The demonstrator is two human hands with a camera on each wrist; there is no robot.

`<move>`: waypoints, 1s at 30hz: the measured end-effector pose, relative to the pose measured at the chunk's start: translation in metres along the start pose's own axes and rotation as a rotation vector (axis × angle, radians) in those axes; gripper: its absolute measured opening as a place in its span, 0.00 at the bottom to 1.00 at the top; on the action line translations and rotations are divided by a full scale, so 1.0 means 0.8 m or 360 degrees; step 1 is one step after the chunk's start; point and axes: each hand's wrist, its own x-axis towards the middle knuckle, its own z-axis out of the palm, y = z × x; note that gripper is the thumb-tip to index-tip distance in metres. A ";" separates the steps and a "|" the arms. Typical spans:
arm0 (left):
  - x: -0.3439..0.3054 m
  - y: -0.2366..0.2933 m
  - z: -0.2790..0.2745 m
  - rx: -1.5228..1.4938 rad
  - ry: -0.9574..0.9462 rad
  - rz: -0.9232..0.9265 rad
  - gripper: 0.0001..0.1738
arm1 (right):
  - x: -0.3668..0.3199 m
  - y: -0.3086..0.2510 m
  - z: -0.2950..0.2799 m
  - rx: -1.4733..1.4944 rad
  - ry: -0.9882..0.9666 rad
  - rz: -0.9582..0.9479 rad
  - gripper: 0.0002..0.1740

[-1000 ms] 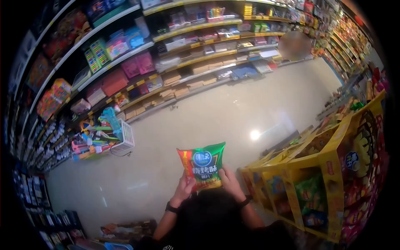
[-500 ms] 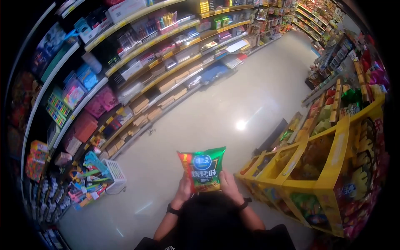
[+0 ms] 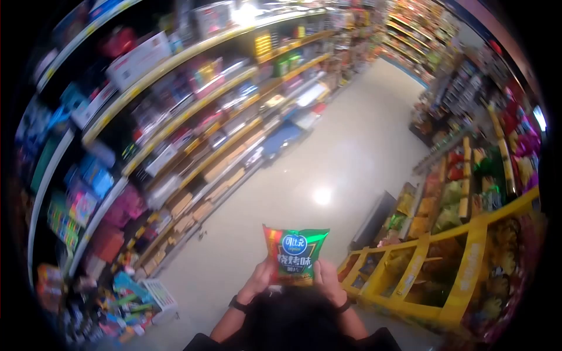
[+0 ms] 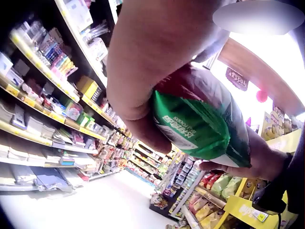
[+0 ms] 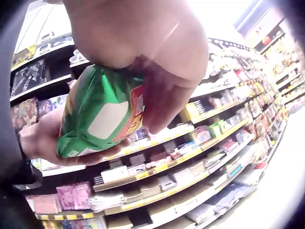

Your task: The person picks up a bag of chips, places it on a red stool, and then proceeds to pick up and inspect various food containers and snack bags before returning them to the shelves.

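Note:
A puffed bag of chips (image 3: 295, 257), green and red with a round blue logo, is held upright before the body in the head view. My left hand (image 3: 259, 281) grips its left side and my right hand (image 3: 328, 281) its right side, the printed front facing me. In the left wrist view the bag's green back (image 4: 193, 126) shows, with fingers (image 4: 147, 133) curled behind it. The right wrist view has the green bag (image 5: 102, 114) between both hands, with a pale label panel on it.
Shelves (image 3: 193, 126) with stationery and boxed goods line the left. A yellow display rack (image 3: 410, 275) of snack bags stands close on the right. Between them the pale floor (image 3: 316, 164) runs to far shelves (image 3: 410, 41). A white basket (image 3: 159, 295) of colourful items sits low left.
The head view has turned right, so the left shelves slide left and the aisle opens ahead. Both hands keep hold of the chip bag, which sits slightly lower in view.

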 end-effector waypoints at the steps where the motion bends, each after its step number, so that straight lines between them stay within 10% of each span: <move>1: 0.013 0.003 -0.001 0.0010 -0.0104 -0.0042 0.28 | 0.003 0.002 -0.007 -0.0048 0.0050 0.0018 0.10; 15: 0.281 0.034 0.104 0.0490 -0.0436 -0.0174 0.25 | 0.101 0.094 -0.133 -0.0099 0.0832 0.0212 0.09; 21: 0.432 0.023 0.185 0.1213 -0.0643 0.0433 0.21 | 0.154 0.177 -0.232 -0.0133 0.1046 0.0251 0.09; 30: 0.529 0.120 0.391 0.0819 -0.1300 -0.0363 0.15 | 0.156 0.225 -0.315 -0.0171 0.1659 0.0673 0.04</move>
